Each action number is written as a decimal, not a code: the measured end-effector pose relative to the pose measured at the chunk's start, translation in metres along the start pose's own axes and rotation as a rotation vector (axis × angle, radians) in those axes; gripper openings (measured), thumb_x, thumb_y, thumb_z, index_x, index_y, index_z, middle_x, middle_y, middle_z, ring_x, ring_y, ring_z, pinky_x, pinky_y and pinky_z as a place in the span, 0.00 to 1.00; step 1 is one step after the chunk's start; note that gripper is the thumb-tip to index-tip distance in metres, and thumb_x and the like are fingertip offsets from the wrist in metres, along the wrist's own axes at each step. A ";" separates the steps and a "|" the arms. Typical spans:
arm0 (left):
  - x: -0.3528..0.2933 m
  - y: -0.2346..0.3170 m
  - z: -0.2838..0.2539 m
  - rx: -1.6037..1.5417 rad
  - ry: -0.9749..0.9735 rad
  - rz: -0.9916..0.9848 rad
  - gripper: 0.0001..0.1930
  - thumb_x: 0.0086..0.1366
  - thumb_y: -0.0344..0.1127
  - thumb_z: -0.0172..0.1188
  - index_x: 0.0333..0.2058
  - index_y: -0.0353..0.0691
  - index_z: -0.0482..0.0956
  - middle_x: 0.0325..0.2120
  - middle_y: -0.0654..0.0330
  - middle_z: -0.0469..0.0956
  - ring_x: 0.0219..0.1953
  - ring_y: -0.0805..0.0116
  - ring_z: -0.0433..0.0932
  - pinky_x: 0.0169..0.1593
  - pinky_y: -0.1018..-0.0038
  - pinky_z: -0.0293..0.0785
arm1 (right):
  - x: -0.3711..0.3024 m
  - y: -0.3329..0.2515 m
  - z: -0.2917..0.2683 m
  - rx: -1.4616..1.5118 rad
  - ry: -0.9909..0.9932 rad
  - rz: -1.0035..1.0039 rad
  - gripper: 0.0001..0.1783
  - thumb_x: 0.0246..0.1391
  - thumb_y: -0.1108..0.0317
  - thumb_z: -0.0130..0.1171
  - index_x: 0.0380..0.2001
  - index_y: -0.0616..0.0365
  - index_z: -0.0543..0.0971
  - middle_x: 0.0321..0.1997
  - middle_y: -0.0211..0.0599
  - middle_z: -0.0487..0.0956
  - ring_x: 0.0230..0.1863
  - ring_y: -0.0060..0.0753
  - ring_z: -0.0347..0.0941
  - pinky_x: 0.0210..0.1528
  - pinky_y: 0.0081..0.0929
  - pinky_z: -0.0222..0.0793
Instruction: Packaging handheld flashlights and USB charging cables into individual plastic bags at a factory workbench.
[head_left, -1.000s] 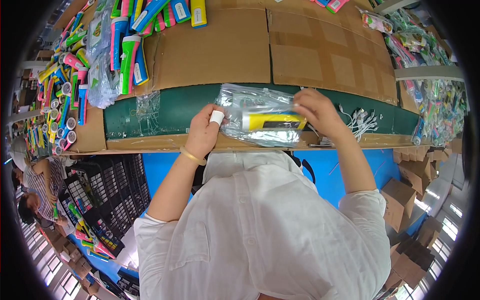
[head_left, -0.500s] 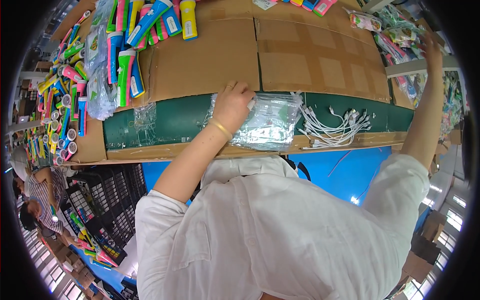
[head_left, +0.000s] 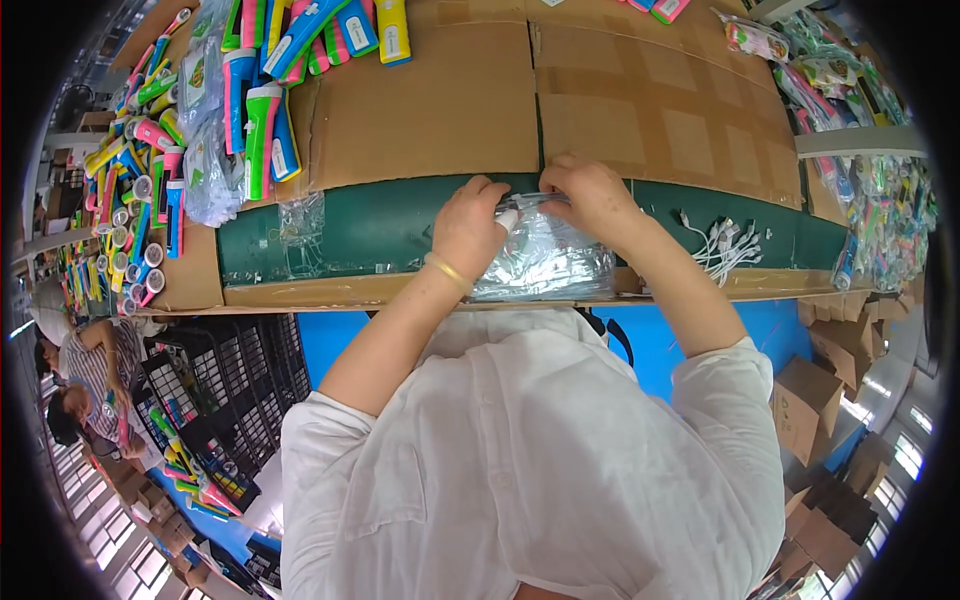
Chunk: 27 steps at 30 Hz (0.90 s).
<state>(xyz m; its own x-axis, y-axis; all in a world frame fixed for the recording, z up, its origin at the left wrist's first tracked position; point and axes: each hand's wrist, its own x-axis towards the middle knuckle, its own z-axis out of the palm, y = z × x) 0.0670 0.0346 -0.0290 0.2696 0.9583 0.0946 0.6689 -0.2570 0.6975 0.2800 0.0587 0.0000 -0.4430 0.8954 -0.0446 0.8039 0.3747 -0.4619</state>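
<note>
A stack of clear plastic bags (head_left: 550, 265) lies on the green strip of the table in front of me. My left hand (head_left: 468, 228) is closed on the stack's upper left edge, its fingers curled; something white wraps one of its fingertips. My right hand (head_left: 592, 198) pinches the bags' upper edge, thumb and fingers bent together. White charging cables (head_left: 728, 245) lie in a loose bundle right of the bags, partly hidden behind my right forearm.
Colourful flashlights (head_left: 262, 140) are piled at the left beside plastic wrapping (head_left: 212, 170). Bagged items (head_left: 880, 220) heap up at the right, past a grey metal bar (head_left: 860, 141). Cardboard sheets (head_left: 430, 120) cover the table's far part. Black crates (head_left: 235, 390) and two people are at lower left.
My right hand has come back from the bagged items at the far right to the stack's upper edge. My left hand stays at the bags' left side.
</note>
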 end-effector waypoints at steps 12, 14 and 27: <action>-0.004 -0.003 -0.008 0.044 0.079 0.329 0.07 0.51 0.28 0.67 0.31 0.40 0.81 0.31 0.58 0.78 0.39 0.54 0.76 0.44 0.61 0.71 | -0.013 -0.008 0.008 0.219 0.144 -0.201 0.08 0.47 0.74 0.69 0.30 0.58 0.79 0.31 0.39 0.79 0.36 0.47 0.76 0.39 0.40 0.72; -0.010 -0.004 -0.021 0.025 0.085 0.320 0.06 0.52 0.28 0.67 0.31 0.41 0.82 0.29 0.58 0.78 0.37 0.53 0.76 0.40 0.61 0.69 | -0.013 -0.006 0.002 0.304 0.064 -0.164 0.07 0.49 0.73 0.69 0.30 0.59 0.80 0.31 0.40 0.80 0.36 0.47 0.77 0.37 0.37 0.73; -0.051 -0.010 -0.065 -0.434 0.118 -0.129 0.08 0.60 0.24 0.64 0.39 0.37 0.84 0.34 0.56 0.85 0.34 0.68 0.81 0.40 0.73 0.77 | 0.013 -0.049 0.019 0.406 0.091 -0.471 0.13 0.54 0.72 0.67 0.43 0.49 0.82 0.34 0.32 0.81 0.36 0.42 0.77 0.42 0.35 0.71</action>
<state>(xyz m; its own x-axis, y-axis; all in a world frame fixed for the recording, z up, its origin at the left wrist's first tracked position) 0.0014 -0.0033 0.0053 0.1060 0.9931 0.0502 0.3331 -0.0830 0.9392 0.2273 0.0479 0.0056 -0.6630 0.6802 0.3125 0.3081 0.6285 -0.7142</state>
